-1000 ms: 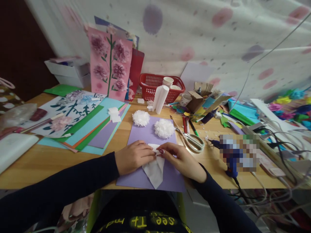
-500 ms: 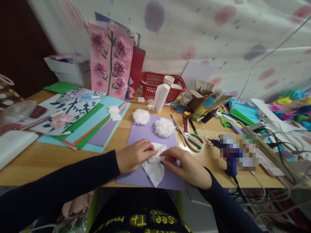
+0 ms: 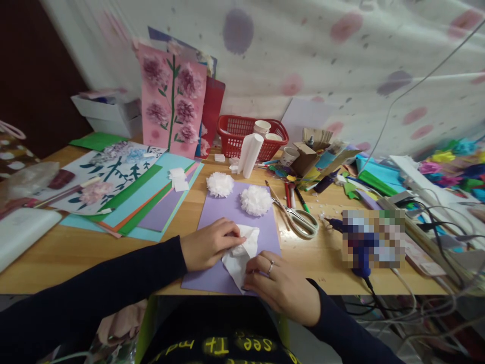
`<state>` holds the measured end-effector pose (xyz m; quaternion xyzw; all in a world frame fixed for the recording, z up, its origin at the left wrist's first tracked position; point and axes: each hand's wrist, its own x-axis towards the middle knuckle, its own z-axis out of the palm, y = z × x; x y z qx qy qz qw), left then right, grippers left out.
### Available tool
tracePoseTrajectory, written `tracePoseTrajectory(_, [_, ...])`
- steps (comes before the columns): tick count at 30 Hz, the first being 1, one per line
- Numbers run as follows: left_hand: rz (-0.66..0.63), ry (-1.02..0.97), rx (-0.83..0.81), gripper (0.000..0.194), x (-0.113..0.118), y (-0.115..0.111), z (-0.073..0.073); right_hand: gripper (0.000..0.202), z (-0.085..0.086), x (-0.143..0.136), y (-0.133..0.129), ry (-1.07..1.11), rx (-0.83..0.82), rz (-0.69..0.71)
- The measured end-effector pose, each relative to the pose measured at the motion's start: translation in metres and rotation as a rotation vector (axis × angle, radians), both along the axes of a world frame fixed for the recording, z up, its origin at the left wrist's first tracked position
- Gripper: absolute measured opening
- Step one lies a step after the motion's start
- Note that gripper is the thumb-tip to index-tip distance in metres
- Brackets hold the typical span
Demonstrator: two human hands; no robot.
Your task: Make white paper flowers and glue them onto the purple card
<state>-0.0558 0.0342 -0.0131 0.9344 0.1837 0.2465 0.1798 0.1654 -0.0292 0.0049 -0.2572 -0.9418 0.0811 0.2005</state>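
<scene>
A sheet of thin white tissue paper [image 3: 235, 264], creased and partly folded over, lies on a purple sheet of paper [image 3: 229, 210] in front of me. My left hand [image 3: 210, 245] presses its fingertips and thumb on the upper left of the tissue. At its lower right edge, the bent fingers of my right hand [image 3: 282, 285] are closed on the paper and hide that corner. Two fluffy white paper flowers sit higher up: one flower [image 3: 220, 184] by the purple sheet's top left corner, the other flower [image 3: 256, 200] near its right side.
Scissors [image 3: 305, 224] lie right of the purple sheet beside pens and a brush. Further right is a blue glue gun [image 3: 361, 258] with cables. A red basket [image 3: 237, 139] with paper cups and a white roll [image 3: 250, 156] stand behind. Coloured sheets [image 3: 155, 212] lie left.
My right hand has moved down toward me, from the tissue's upper right side to its lower right edge. The left hand has stayed in place on the tissue.
</scene>
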Motion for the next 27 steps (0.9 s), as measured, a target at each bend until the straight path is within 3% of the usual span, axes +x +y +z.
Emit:
tracePoseTrajectory(4, [0.010, 0.004, -0.042, 0.033, 0.000, 0.001, 0.001, 0.017, 0.006, 0.001, 0.004, 0.056, -0.042, 0.005])
tracePoseTrajectory(8, [0.005, -0.011, -0.051, 0.033, 0.001, 0.001, 0.001, 0.026, 0.010, 0.012, 0.001, -0.113, 0.002, 0.010])
tracePoseTrajectory(10, [0.002, -0.023, -0.050, 0.033, 0.001, 0.002, 0.000, 0.031, 0.006, 0.015, -0.001, -0.179, 0.076, 0.004])
tracePoseTrajectory(13, [0.000, -0.050, -0.055, 0.032, 0.001, 0.003, -0.001, 0.020, -0.003, 0.014, -0.003, -0.175, 0.173, 0.023])
tracePoseTrajectory(17, [-0.009, -0.090, -0.045, 0.031, 0.001, 0.003, -0.004, 0.013, -0.009, 0.002, 0.000, -0.051, 0.144, 0.032])
tracePoseTrajectory(19, [-0.016, -0.093, -0.032, 0.032, 0.001, 0.003, -0.004, 0.013, -0.006, -0.004, 0.003, 0.042, 0.080, -0.050])
tracePoseTrajectory(24, [-0.014, -0.064, -0.046, 0.023, 0.001, 0.003, -0.003, 0.012, -0.002, -0.013, 0.016, 0.111, -0.001, -0.427])
tracePoseTrajectory(27, [-0.025, -0.071, -0.066, 0.023, 0.001, 0.003, -0.002, 0.011, -0.004, -0.014, 0.024, 0.103, -0.089, -0.498])
